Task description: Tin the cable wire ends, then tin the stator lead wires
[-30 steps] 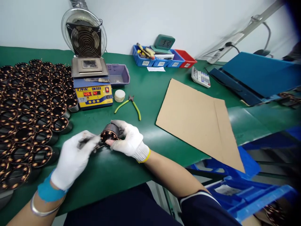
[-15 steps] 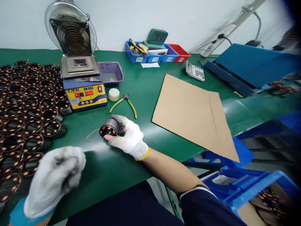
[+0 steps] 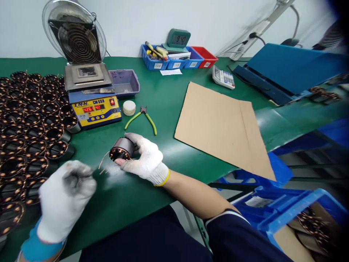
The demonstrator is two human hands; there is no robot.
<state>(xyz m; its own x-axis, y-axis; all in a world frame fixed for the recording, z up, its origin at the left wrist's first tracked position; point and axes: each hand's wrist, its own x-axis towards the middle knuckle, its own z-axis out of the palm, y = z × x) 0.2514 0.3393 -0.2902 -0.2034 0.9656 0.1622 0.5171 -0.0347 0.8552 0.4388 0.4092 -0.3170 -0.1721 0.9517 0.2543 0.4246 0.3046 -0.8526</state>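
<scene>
Head view: at frame centre the white-gloved right hand (image 3: 145, 160) is clasping a dark copper-wound stator cylinder (image 3: 121, 149), tipping it on the green counter (image 3: 163, 105) so its loose wires (image 3: 101, 164) are facing the left hand (image 3: 65, 198) — curled, seemingly empty, lower left.

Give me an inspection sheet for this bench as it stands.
Surface: green mat, crowded at the left.
Job's things: stator with copper leads sticking out leftward; rows of stators at left.
Clutter: solder pot, cutters, white tin, cardboard sheet, calculator, parts bins.
Grippers: right hand grips the stator; left hand gloved, curled, apart from it, blurred.
Cables: black cable plugged in at the wall.
Surroundings: white wall, fan, blue crate.
</scene>
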